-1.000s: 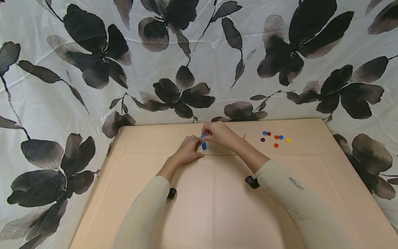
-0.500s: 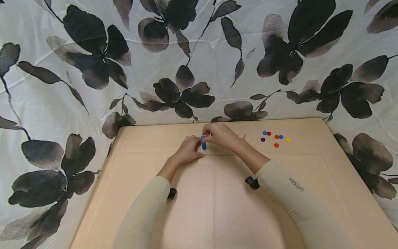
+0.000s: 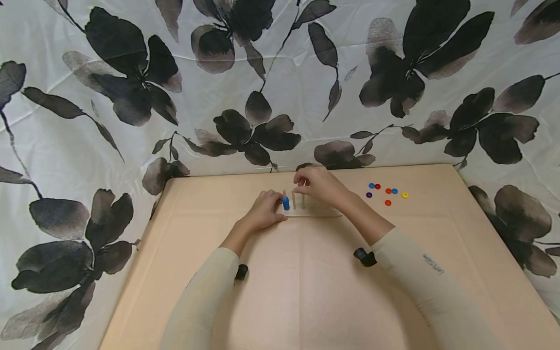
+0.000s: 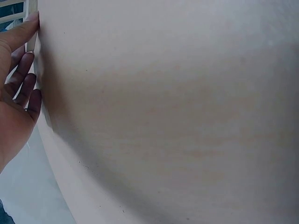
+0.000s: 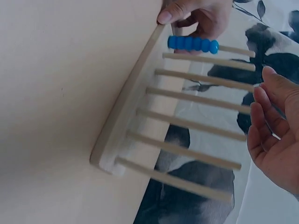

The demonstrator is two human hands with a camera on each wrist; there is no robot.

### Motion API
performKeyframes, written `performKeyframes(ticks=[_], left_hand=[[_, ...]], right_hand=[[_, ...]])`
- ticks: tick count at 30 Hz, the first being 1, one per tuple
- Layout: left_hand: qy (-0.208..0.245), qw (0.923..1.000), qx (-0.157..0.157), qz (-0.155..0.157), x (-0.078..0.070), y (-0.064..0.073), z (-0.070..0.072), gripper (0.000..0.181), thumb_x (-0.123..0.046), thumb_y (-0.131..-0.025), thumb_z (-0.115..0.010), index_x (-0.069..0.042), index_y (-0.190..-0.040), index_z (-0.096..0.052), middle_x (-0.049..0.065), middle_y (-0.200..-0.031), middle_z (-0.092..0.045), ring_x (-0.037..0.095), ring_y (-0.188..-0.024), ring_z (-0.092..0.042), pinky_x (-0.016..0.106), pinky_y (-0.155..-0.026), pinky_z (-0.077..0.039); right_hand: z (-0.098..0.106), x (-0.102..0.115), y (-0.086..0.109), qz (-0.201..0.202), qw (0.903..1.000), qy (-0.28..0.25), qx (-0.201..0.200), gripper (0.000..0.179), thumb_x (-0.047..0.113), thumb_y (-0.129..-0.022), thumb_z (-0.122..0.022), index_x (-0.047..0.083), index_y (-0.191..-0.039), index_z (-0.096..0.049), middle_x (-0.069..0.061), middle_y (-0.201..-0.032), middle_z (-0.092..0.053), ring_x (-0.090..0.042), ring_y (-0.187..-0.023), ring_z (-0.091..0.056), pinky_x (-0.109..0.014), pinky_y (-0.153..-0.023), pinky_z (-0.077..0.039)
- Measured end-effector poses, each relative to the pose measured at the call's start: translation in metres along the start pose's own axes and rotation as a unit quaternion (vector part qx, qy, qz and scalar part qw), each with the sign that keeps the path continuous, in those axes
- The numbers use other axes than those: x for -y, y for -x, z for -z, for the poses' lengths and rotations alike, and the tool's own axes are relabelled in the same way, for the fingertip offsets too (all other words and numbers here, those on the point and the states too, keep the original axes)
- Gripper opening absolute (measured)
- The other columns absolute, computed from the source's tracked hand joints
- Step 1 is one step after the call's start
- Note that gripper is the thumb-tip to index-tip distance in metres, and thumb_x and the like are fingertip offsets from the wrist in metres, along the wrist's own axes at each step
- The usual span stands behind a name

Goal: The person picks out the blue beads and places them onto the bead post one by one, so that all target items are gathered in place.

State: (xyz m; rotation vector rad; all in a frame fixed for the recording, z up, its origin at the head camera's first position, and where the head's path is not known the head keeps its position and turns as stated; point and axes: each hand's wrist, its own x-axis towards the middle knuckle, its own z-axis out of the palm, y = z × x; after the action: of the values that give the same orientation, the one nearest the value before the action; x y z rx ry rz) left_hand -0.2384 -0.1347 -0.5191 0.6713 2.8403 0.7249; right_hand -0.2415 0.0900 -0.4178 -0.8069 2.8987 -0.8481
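Observation:
A wooden peg stand (image 3: 312, 214) stands near the table's far edge, several upright pegs rising from its base. Blue beads (image 5: 192, 44) are stacked on the peg at its left end, and the bare peg top shows above them. My left hand (image 3: 264, 211) grips that left end of the base, thumb at the front edge, fingers behind. Over the stand's middle, my right hand (image 3: 321, 187) has loosely bent fingers with nothing between them. In the right wrist view, the right fingertips (image 5: 257, 95) are right at the tops of the bare pegs (image 5: 201, 100).
To the right of the stand, several loose beads lie on the table (image 3: 302, 282): a yellow bead (image 3: 405, 195), a purple bead (image 3: 369, 195), and red, orange and blue ones. A floral cloth (image 3: 262, 73) hangs behind the table's far edge.
My right hand has moved right and slightly up, off the blue-stacked peg, and its fingers have come away from the blue bead at the top. The left hand stays in place.

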Motion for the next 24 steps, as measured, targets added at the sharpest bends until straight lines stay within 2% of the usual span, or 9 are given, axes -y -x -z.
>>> performKeyframes(ticks=[6, 15, 20, 24], left_hand=[[0.005, 1.0000, 0.003, 0.007, 0.000, -0.002, 0.001, 0.058, -0.031, -0.085, -0.086, -0.004, -0.130, -0.062, 0.008, -0.117, -0.061, 0.027, -0.112, -0.049, 0.042, -0.101, -0.042], [0.012, 0.9999, 0.000, 0.006, 0.000, -0.002, 0.000, 0.058, -0.030, -0.085, -0.086, -0.004, -0.131, -0.062, 0.007, -0.118, -0.062, 0.026, -0.111, -0.048, 0.041, -0.100, -0.041], [0.010, 0.9999, -0.003, 0.004, 0.000, -0.003, 0.000, 0.057, -0.030, -0.086, -0.086, -0.003, -0.130, -0.062, 0.007, -0.117, -0.062, 0.027, -0.111, -0.049, 0.042, -0.101, -0.041], [0.008, 1.0000, -0.004, 0.004, -0.001, -0.005, -0.001, 0.057, -0.030, -0.085, -0.086, -0.003, -0.130, -0.062, 0.008, -0.117, -0.062, 0.028, -0.113, -0.049, 0.042, -0.102, -0.041]], right_hand=[[0.014, -0.014, 0.015, 0.005, 0.9988, -0.031, -0.037, 0.020, 0.021, -0.092, -0.080, 0.008, -0.107, -0.074, -0.003, -0.094, -0.072, -0.020, -0.090, -0.066, -0.036, -0.079, -0.056], [0.024, -0.035, 0.039, -0.013, 0.9954, -0.056, -0.076, 0.020, 0.019, -0.092, -0.080, 0.009, -0.107, -0.074, -0.005, -0.097, -0.073, -0.021, -0.092, -0.066, -0.037, -0.079, -0.054], [0.026, -0.055, 0.058, -0.019, 0.9912, -0.069, -0.111, 0.020, 0.017, -0.092, -0.080, 0.009, -0.109, -0.075, -0.005, -0.099, -0.073, -0.021, -0.091, -0.066, -0.041, -0.081, -0.053], [0.030, -0.074, 0.072, -0.033, 0.9886, -0.063, -0.133, 0.018, 0.017, -0.093, -0.079, 0.010, -0.108, -0.075, -0.005, -0.099, -0.074, -0.021, -0.091, -0.066, -0.038, -0.080, -0.052]])
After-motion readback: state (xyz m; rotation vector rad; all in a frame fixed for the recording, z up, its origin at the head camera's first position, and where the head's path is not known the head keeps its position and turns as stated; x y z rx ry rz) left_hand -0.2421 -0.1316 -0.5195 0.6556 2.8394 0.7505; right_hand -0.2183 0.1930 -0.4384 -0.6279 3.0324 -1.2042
